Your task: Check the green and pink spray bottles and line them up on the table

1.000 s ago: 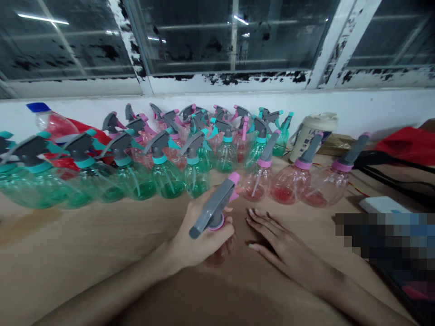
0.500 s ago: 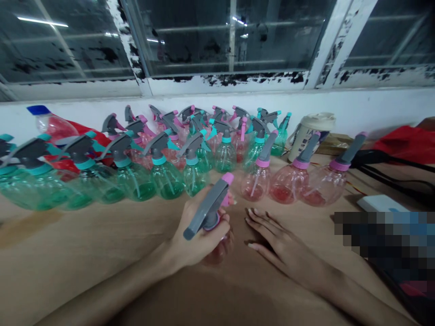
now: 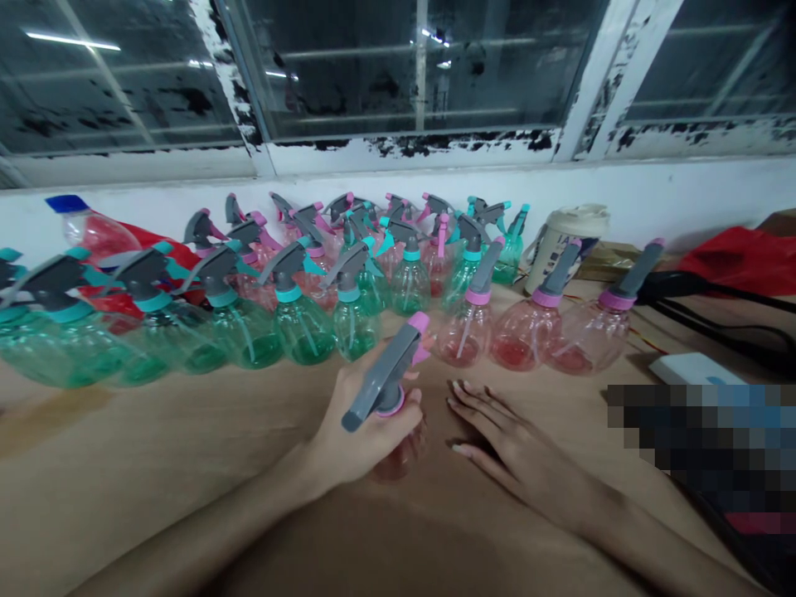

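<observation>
My left hand (image 3: 366, 414) is wrapped round the neck of a pink spray bottle (image 3: 404, 452) with a grey and pink trigger head, in front of me at the middle of the table. Its nozzle points away and to the right; my fingers and palm hide much of the body. My right hand (image 3: 513, 448) lies palm down on the table just right of that bottle, fingers stretched out and holding nothing. Beyond my right hand stand a clear pink spray bottle (image 3: 461, 340) and two more like it. Green spray bottles (image 3: 304, 332) line up behind my left hand.
More pink and green spray bottles (image 3: 410, 282) crowd against the wall. A bottle with a blue cap (image 3: 67, 204) leans at the far left. At the right are a paper cup (image 3: 563, 245), a red bag (image 3: 746, 261), black straps (image 3: 702, 307) and a white box (image 3: 696, 370).
The held spray bottle has turned or tilted very slightly in my left hand. My right hand stays flat on the table, and the whole view has shifted a little.
</observation>
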A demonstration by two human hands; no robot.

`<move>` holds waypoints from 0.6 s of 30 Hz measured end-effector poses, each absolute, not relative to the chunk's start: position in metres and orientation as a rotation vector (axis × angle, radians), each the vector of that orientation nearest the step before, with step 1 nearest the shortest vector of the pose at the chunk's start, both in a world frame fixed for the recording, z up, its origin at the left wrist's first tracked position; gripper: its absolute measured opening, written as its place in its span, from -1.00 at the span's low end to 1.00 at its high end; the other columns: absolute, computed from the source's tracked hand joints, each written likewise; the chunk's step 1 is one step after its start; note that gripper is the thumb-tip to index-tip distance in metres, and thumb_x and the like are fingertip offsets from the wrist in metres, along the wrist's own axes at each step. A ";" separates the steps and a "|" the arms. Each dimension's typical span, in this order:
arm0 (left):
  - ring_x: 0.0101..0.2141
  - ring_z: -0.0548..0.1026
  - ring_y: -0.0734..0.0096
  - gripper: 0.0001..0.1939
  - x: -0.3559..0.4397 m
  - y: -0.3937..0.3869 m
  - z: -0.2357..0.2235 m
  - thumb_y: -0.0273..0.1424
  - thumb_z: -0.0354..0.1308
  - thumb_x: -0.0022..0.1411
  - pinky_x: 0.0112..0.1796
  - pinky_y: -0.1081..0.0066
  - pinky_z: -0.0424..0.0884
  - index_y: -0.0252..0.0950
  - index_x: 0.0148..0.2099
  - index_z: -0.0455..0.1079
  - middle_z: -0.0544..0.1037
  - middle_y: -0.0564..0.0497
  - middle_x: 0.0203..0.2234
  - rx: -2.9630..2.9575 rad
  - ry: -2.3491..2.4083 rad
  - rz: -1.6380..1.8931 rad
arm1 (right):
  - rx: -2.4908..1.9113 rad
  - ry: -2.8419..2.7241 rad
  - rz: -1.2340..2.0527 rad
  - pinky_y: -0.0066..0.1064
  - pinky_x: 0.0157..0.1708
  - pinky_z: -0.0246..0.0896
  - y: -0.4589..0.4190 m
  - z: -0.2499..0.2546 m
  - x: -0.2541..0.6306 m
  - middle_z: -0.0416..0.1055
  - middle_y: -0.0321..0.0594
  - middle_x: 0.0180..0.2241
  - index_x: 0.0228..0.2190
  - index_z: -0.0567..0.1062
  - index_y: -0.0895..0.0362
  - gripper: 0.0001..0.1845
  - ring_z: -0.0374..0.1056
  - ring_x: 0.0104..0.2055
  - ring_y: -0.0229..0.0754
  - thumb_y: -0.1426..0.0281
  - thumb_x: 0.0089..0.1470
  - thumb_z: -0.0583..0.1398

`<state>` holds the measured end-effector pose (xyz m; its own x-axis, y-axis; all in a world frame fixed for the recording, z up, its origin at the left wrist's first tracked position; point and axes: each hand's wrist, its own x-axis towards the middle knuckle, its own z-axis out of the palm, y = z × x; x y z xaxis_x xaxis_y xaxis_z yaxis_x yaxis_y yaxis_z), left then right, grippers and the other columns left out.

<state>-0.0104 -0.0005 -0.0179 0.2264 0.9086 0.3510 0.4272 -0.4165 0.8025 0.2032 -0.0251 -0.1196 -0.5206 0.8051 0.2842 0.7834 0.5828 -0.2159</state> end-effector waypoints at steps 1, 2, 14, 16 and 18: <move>-0.34 0.54 0.29 -0.72 -0.011 0.001 -0.019 -0.41 0.09 0.01 -0.25 0.33 0.50 -0.19 -0.16 0.38 0.54 0.04 -0.36 1.986 1.178 1.126 | -1.286 -2.457 0.090 -0.01 0.19 0.03 -0.025 -0.120 0.203 0.14 -0.11 0.22 0.18 0.18 0.16 -0.44 0.04 0.26 -0.06 0.22 0.22 0.05; -0.34 0.54 0.29 -0.73 -0.011 0.001 -0.021 -0.41 0.08 0.04 -0.26 0.33 0.51 -0.19 -0.14 0.37 0.55 0.03 -0.36 2.022 1.143 1.128 | -1.285 -2.452 0.094 0.00 0.19 0.03 -0.025 -0.119 0.203 0.14 -0.10 0.22 0.18 0.18 0.16 -0.44 0.04 0.26 -0.06 0.22 0.22 0.05; -0.27 0.55 0.24 -0.74 -0.011 0.004 -0.028 -0.26 0.23 0.09 -0.20 0.24 0.49 -0.20 -0.14 0.43 0.58 -0.01 -0.30 1.973 1.200 1.085 | -1.239 -2.220 0.465 -0.06 0.12 0.16 -0.035 -0.092 0.183 0.23 -0.07 0.17 0.17 0.14 0.06 -0.36 0.17 0.19 -0.03 0.11 0.13 0.13; -0.29 0.54 0.26 -0.69 -0.009 0.006 -0.029 -0.22 0.23 0.11 -0.25 0.28 0.50 -0.24 -0.12 0.43 0.58 -0.01 -0.33 1.940 1.150 1.050 | -1.245 -2.165 0.438 -0.05 0.05 0.23 -0.037 -0.085 0.171 0.28 -0.01 0.11 0.15 0.14 0.11 -0.28 0.23 0.13 0.03 0.05 0.07 0.16; -0.35 0.53 0.30 -0.65 -0.006 0.008 -0.029 -0.19 0.22 0.14 -0.31 0.32 0.49 -0.25 -0.06 0.41 0.56 0.04 -0.42 1.925 1.103 1.026 | -1.285 -2.108 0.390 -0.03 -0.04 0.30 -0.037 -0.079 0.158 0.35 0.04 0.01 0.10 0.19 0.17 -0.24 0.29 0.04 0.08 0.00 -0.01 0.20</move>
